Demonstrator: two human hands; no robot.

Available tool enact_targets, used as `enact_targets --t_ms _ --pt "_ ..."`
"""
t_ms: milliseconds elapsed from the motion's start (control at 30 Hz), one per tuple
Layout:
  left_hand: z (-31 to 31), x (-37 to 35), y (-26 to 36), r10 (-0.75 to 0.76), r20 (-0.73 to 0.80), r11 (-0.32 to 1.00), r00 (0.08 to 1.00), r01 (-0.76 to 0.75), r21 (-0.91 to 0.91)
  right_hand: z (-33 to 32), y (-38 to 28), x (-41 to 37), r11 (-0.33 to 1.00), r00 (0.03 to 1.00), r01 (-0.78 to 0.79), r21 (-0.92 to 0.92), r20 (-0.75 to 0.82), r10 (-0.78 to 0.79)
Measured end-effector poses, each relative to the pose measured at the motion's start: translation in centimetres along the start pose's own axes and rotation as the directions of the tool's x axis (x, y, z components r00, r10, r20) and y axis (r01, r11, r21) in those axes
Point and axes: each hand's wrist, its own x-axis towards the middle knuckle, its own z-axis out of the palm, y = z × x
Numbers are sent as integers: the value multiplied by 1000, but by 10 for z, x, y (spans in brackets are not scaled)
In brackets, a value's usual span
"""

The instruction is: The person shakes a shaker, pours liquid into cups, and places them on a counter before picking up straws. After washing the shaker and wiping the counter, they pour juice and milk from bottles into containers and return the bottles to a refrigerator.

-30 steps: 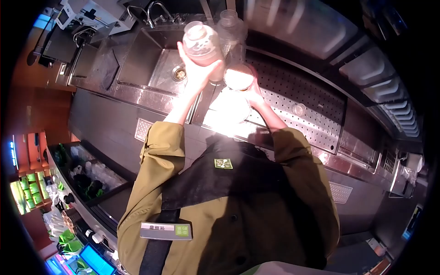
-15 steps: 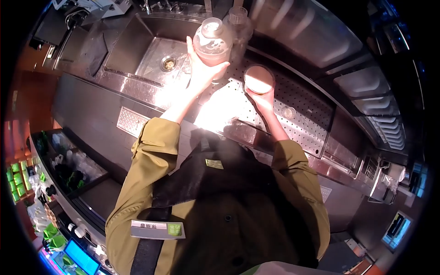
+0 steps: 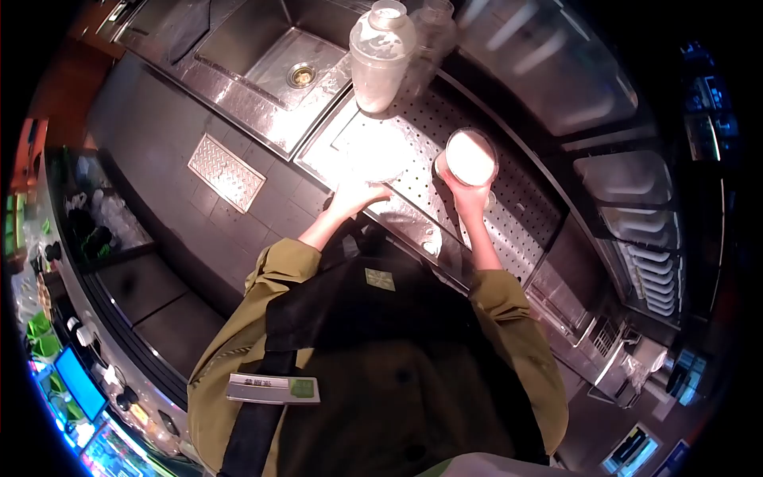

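Observation:
My right hand [image 3: 467, 191] is wrapped round a cup [image 3: 472, 157] with a pale top, over the perforated steel tray [image 3: 517, 226]. Near the front edge of the counter is my left hand [image 3: 358, 195], its thumb apart from the fingers and nothing in it; strong glare washes out part of it. A frosted shaker [image 3: 380, 67] stands upright on the tray's back left part, beyond my left hand. Right behind it is a second clear shaker [image 3: 433, 40], partly hidden.
A steel sink [image 3: 270, 67] with a drain lies at the back left. White-handled containers [image 3: 656, 278] line the right side. A textured metal plate [image 3: 226, 172] is set in the tiled floor. Screens [image 3: 81, 383] glow at the lower left.
My left hand has let go of the frosted shaker and moved back toward me. The shaker now stands on the tray. My right hand still holds the cup; the view has shifted.

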Motion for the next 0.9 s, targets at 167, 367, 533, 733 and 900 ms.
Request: enact_targets --t_ms 167,367,533,733,900 --pt "12 16 -26 -64 33 996 997 66 -59 -13 -36 -18 998 997 -59 -35 44 60" --pt "9 19 -80 473 43 807 880 -452 379 -16 -42 -26 989 983 117 -85 153 -104" --pt "-13 -25 -29 238 -245 971 940 -226 76 2 -48 -36 966 954 183 -185 272 -129" --pt "-78 -129 22 352 -621 930 700 -184 319 80 -92 -72 971 865 193 -144 491 -99" --pt "-159 -208 19 413 -732 910 542 -274 311 183 -99 -122 945 737 327 -16 631 -244"
